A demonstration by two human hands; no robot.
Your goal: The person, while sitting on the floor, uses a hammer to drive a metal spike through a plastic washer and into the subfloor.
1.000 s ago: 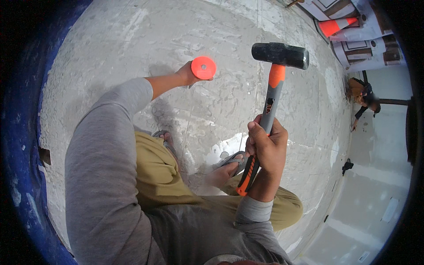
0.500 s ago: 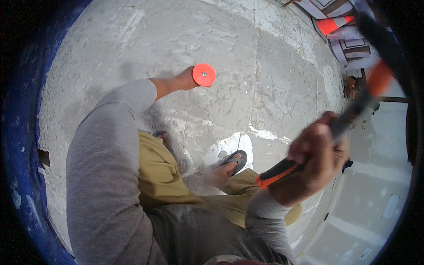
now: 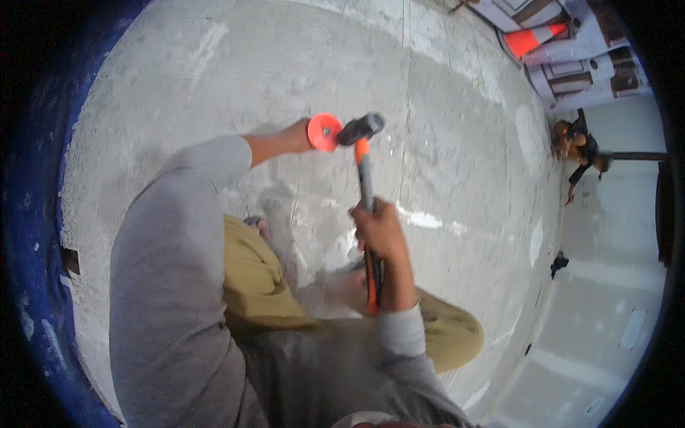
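Observation:
My left hand (image 3: 295,135) is closed around a chisel, mostly hidden under its round orange guard (image 3: 320,137); a metal striking end shows at the guard's middle. My right hand (image 3: 383,230) grips the black and orange handle of a club hammer (image 3: 367,184). The hammer's dark steel head (image 3: 354,132) is right beside the guard's right edge, seeming to touch or overlap it. Below the guard, the chisel's blade is out of sight.
Rough grey concrete floor (image 3: 457,143) with whitish patches surrounds me. A blue sheet (image 3: 50,285) borders the left. At the upper right, an orange and white traffic cone (image 3: 531,41) is near printed panels. An unfinished wall (image 3: 592,307) stands right, with an unclear dark and brown shape (image 3: 579,146) beside it.
My right hand has swung the hammer down and left, from the upper right to beside the chisel's guard. The left hand and guard have shifted slightly, and the guard looks tilted.

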